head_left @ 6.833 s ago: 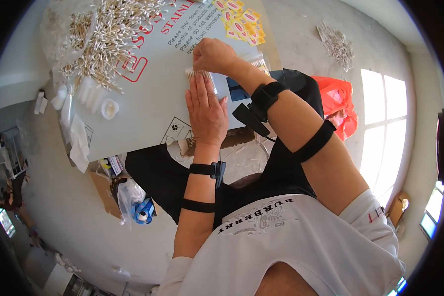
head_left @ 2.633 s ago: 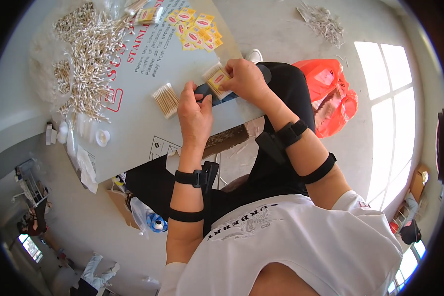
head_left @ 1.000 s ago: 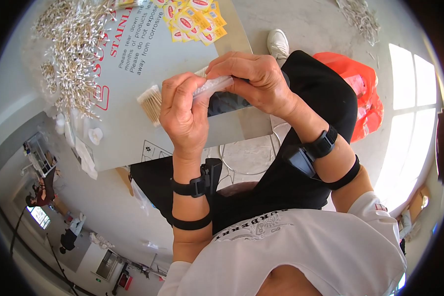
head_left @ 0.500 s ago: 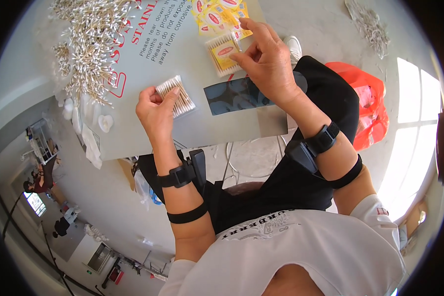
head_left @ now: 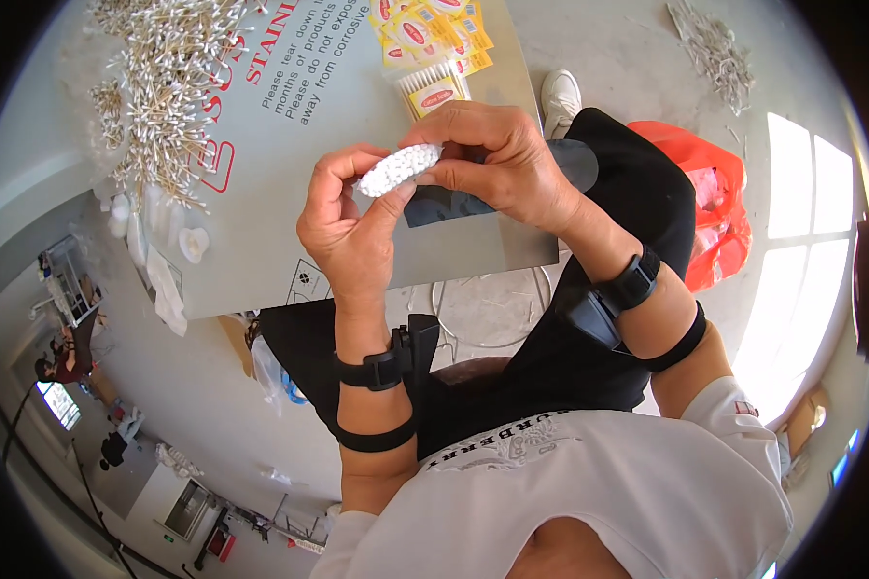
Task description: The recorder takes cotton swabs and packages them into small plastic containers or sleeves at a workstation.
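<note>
A clear pack of cotton swabs (head_left: 399,170) is raised above the table with its white tips turned up toward me. Its left end sits between the thumb and fingers of my left hand (head_left: 346,214). My right hand (head_left: 508,166) pinches the opposite end, so both hands are closed on it. Just beyond my right fingers lies another pack of swabs with a yellow label card (head_left: 436,96). Behind that are several loose yellow cards (head_left: 425,34). Under my hands a dark glossy strip (head_left: 444,207) is partly hidden.
Loose cotton swabs (head_left: 169,92) form a big heap on the table's (head_left: 261,227) left side. White cotton scraps (head_left: 193,244) lie near its left edge. A red plastic bag (head_left: 719,207) stands on the floor at right, with more swab sticks (head_left: 713,53) scattered beyond.
My left hand has moved right and tipped the swab pack from flat to tips-up. My right hand has left the labelled pack and come down to grip this one.
</note>
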{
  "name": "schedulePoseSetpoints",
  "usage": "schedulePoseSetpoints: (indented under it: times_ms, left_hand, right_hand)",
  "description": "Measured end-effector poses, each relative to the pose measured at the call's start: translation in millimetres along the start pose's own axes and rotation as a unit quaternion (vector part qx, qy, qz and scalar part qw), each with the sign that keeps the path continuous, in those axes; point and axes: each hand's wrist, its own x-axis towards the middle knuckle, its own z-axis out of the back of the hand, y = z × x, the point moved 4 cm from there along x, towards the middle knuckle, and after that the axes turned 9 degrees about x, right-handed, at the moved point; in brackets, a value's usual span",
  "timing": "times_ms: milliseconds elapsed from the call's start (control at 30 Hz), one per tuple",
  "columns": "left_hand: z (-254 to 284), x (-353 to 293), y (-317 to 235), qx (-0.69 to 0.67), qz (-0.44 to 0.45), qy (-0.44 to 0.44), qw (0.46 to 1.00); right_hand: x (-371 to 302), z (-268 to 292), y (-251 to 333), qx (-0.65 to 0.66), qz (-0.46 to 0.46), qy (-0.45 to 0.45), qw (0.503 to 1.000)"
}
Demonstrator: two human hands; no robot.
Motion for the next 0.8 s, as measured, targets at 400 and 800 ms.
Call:
schedulePoseSetpoints:
  times_ms: [400, 800]
  left_hand:
    - [9.6, 3.3, -24.6, 0.178, -0.121, 0.081, 0.973]
    - [12.3, 5.1, -27.3, 0.239, -0.180, 0.102, 0.949]
  right_hand:
    - [-2.7, -4.1, 15.9, -0.139, 0.169, 0.034, 0.975]
    - [-3.8, -6.6, 17.2, -0.131, 0.160, 0.058, 0.977]
